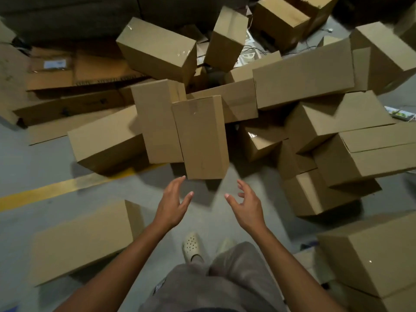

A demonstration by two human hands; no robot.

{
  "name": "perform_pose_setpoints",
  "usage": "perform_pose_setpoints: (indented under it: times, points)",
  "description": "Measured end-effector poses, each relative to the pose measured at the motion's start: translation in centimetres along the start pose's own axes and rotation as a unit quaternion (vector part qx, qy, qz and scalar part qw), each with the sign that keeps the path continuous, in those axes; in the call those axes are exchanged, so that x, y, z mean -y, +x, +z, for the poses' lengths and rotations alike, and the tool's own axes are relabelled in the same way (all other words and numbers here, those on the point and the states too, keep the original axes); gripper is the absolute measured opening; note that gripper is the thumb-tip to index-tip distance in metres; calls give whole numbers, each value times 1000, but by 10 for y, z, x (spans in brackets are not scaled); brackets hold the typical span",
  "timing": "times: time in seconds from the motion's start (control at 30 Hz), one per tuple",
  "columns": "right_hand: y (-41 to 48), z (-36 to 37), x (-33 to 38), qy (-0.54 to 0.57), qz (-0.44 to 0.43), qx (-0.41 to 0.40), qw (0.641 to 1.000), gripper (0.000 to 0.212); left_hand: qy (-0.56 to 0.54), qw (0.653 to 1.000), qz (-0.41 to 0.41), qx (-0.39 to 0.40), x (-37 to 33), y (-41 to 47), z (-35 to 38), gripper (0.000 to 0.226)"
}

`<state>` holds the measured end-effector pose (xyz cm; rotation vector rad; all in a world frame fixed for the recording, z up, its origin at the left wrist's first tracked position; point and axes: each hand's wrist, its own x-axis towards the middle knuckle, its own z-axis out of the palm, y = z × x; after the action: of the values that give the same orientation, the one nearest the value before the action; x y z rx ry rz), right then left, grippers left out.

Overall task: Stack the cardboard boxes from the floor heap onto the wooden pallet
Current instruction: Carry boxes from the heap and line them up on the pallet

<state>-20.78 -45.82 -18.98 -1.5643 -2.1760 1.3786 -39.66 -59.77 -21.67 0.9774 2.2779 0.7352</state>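
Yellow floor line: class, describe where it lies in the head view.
The yellow line slants across the grey floor on the left of the head view, between the box heap above and a lone box below, left of the left hand.

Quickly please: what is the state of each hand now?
Left hand: open, holds nothing, fingertips near the long brown cardboard box.
Right hand: open, holds nothing.

Grey floor (33, 167); yellow painted line (45, 192) runs diagonally at left. Flattened cardboard sheets (67, 104) upper left, one bearing a white label (55, 64). Printed sheet (400, 113) at right edge.
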Motion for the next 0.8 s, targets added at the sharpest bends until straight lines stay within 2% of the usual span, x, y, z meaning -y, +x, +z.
perform_pose_setpoints:
  times: [0.13, 0.23, 0.33, 0.43, 0.67, 0.73, 0.8]
  points:
    - [76, -6, 15, 25, 15, 18, 999, 64, -30, 999, -30, 3, -8, 77, -8, 58]
    - [134, -7, 16, 35, 34, 27, 998, 64, -73, 994, -85, -17, -14, 132, -10, 55]
    - [197, -3, 14, 52, 60, 47, 996, 63, -146, 975, -160, -44, -13, 191, -3, 53]
    - [260, 4, 14, 51, 66, 66, 994, 62, -199, 957, -201, -69, -10, 254, 4, 49]
    - [407, 30, 25, 68, 58, 85, 992, 64, -262, 938, -197, -111, 14, 419, 4, 36]
    - [449, 42, 32, 85, 57, 79, 992, 65, -247, 947, -172, -113, 29, 471, 2, 36]
    - [486, 53, 39, 98, 53, 67, 991, 65, -159, 974, -127, -95, 40, 517, 1, 38]
